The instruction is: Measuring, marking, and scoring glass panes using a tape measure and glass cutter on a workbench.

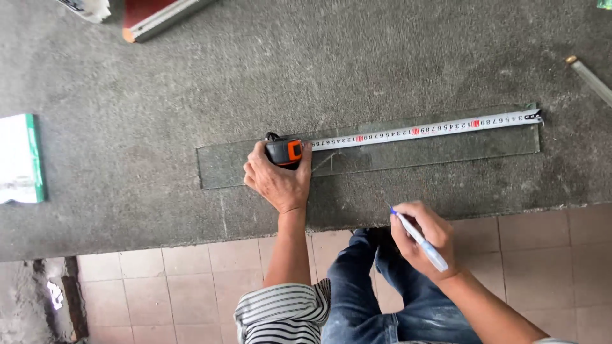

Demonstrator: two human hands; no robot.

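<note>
Where the frame ends, several things are cut off: a white and green slab (pixel 20 159) at the left edge, a red board with a pale edge (pixel 159 16) at the top left, a thin rod (pixel 590 78) at the upper right, and a white scrap (pixel 89 7) at the very top. The person's face and body are out of view; only a striped sleeve (pixel 284 312) and blue jeans (pixel 376 286) show at the bottom centre.

A long clear glass strip (pixel 395 156) lies flat on the grey felt-covered tabletop (pixel 159 95), across the middle of the frame. Being see-through, its edges are hard to trace, and a faint mark near its middle cannot be read clearly.

The left hand (pixel 278 181) rests on the glass, its grip closed over the top of a black and orange tape measure case (pixel 285 151), pressing it down. The white tape blade (pixel 427 130) runs out to the right along the strip's far edge, and its hook sits at the strip's right end.

The right hand (pixel 424 239) hovers at the near edge of the tabletop, lower right of centre, apart from the glass. Its grip is narrow, fingers pinched on a white marker with a blue tip (pixel 417 237), tip pointing up and left.
</note>
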